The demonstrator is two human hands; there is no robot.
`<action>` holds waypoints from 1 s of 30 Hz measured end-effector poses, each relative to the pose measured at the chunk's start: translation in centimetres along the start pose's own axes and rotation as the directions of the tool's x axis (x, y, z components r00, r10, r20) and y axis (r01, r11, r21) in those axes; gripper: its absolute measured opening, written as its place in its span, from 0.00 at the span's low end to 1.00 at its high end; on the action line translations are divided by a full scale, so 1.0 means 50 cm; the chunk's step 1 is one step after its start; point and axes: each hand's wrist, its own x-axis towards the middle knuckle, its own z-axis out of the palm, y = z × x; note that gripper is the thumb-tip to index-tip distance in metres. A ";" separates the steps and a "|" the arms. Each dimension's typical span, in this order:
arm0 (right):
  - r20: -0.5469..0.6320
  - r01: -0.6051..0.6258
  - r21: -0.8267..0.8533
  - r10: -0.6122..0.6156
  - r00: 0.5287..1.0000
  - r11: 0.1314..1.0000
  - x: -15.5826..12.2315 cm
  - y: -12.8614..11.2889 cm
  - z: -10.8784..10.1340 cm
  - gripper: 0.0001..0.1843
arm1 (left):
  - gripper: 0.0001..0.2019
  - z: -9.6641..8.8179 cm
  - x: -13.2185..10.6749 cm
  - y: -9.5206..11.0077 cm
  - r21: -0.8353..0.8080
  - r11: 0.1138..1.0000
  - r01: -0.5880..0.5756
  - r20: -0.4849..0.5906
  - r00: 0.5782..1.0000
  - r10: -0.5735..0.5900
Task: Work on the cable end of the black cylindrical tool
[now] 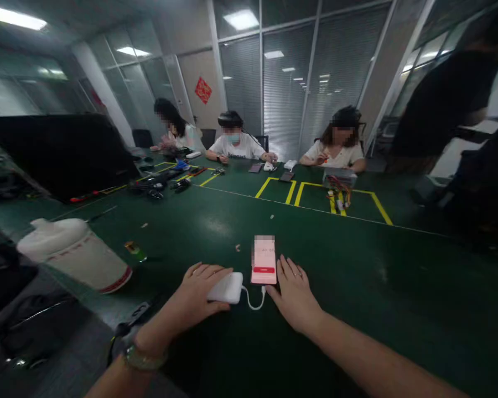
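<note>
Before you stretches a long green table (398,276) marked with yellow tape lines (292,191). Beyond it stand glass partitions with closed blinds (286,99), under bright ceiling panels (240,19).

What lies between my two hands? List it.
Head view: between left hand and right hand lie a white rectangular power bank, a short white cable and a pink-screened smartphone.
</note>
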 end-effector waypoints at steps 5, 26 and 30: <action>-0.010 -0.012 -0.009 0.012 1.000 1.000 0.091 -0.080 0.019 0.37 | 0.36 0.000 -0.012 -0.051 0.011 0.988 0.151 -0.038 0.988 -0.150; -0.061 -0.067 -0.051 0.064 0.996 0.996 0.331 -0.313 0.125 0.41 | 0.35 -0.019 -0.059 -0.229 0.085 0.860 0.503 -0.122 0.862 -0.492; -0.040 -0.005 -0.083 0.001 0.999 0.997 0.287 -0.306 0.113 0.40 | 0.41 -0.015 -0.041 -0.209 0.071 0.864 0.499 -0.204 0.855 -0.477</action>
